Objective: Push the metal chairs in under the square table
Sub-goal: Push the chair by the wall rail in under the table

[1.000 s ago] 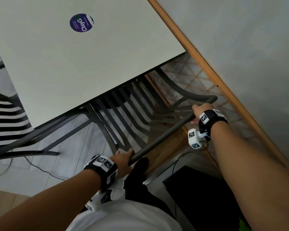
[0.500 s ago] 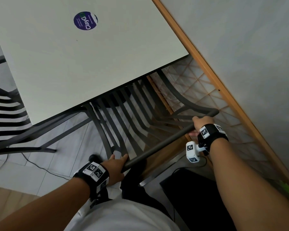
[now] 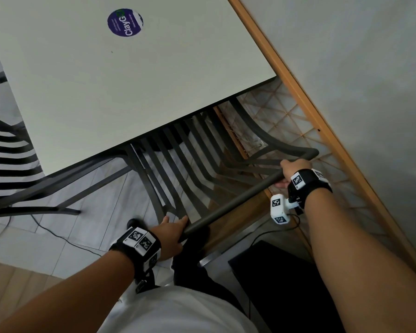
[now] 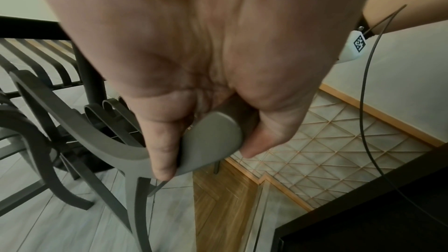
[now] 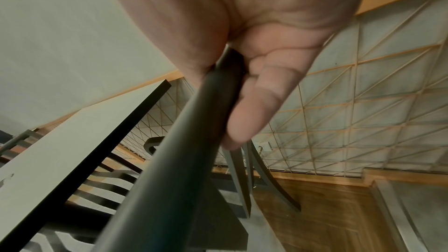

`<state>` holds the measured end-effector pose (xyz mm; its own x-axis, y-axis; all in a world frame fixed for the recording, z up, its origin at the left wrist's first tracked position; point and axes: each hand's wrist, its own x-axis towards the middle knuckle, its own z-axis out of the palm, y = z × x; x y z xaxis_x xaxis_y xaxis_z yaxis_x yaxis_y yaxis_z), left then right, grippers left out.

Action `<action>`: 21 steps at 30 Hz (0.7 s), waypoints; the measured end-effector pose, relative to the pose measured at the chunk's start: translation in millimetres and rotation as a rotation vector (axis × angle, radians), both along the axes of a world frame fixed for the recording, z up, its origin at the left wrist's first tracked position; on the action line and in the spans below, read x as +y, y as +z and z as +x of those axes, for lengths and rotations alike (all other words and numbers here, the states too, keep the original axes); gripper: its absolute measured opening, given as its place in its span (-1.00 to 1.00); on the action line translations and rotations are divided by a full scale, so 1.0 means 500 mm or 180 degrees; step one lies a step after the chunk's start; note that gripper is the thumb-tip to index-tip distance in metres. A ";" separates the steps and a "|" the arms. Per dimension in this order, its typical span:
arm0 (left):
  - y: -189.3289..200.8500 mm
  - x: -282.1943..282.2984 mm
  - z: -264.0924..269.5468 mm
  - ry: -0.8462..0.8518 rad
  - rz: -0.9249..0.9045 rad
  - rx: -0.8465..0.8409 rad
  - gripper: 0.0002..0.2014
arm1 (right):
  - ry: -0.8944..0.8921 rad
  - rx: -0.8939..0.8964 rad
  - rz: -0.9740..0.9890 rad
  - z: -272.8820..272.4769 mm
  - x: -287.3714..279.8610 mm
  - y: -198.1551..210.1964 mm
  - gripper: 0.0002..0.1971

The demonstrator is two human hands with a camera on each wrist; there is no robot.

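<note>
A dark metal slatted chair (image 3: pixel 231 203) faces the white square table (image 3: pixel 130 80), its seat slats (image 3: pixel 178 152) partly under the table's near edge. My left hand (image 3: pixel 174 228) grips the left end of the top rail (image 4: pixel 213 137), with fingers (image 4: pixel 162 150) and thumb curled round it. My right hand (image 3: pixel 289 170) grips the rail (image 5: pixel 169 160) near its right end, fingers (image 5: pixel 254 102) wrapped over it. The chair back stands clear of the table edge, close in front of my body.
A second slatted metal chair (image 3: pixel 7 152) stands at the table's left side. The wall (image 3: pixel 358 68) with wooden skirting (image 3: pixel 298 92) runs close along the right. A black mat (image 3: pixel 286 284) lies by my feet, and a thin cable (image 3: pixel 58 234) crosses the floor tiles.
Both hands keep their grip on the rail. The chair back stands slightly farther from the table's edge than a second ago, and the view has shifted a little.
</note>
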<state>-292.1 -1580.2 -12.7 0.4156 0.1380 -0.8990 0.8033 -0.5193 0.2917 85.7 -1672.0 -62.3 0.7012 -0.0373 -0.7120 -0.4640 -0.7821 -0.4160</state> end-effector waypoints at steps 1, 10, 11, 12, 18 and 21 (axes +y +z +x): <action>0.000 0.002 -0.003 -0.0010 0.0015 -0.0001 -0.19 | 0.0013 0.0003 -0.0017 -0.002 0.000 -0.001 -0.56; -0.016 0.006 -0.024 -0.0004 0.0021 -0.0019 -0.18 | -0.0163 0.0057 0.0069 -0.017 -0.006 0.000 -0.53; -0.015 0.006 -0.025 -0.0018 0.0024 -0.0077 -0.21 | -0.0169 0.0061 0.0101 -0.018 -0.008 0.004 -0.52; -0.014 0.006 -0.025 -0.0029 0.0046 -0.0156 -0.24 | -0.0154 0.0089 0.0130 -0.019 -0.012 0.006 -0.50; 0.001 0.039 -0.037 0.0343 0.0072 -0.0474 -0.26 | -0.0109 0.0078 0.0231 -0.027 -0.043 0.041 -0.33; 0.012 0.072 -0.073 0.0917 0.0119 -0.0635 -0.31 | -0.0057 0.0023 0.0042 -0.053 -0.100 0.040 -0.44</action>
<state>-328.6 -1544.3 -6.7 0.5218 0.3064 -0.7961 0.8475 -0.2928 0.4428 59.0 -1721.8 -42.2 0.6953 -0.0402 -0.7176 -0.4808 -0.7682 -0.4228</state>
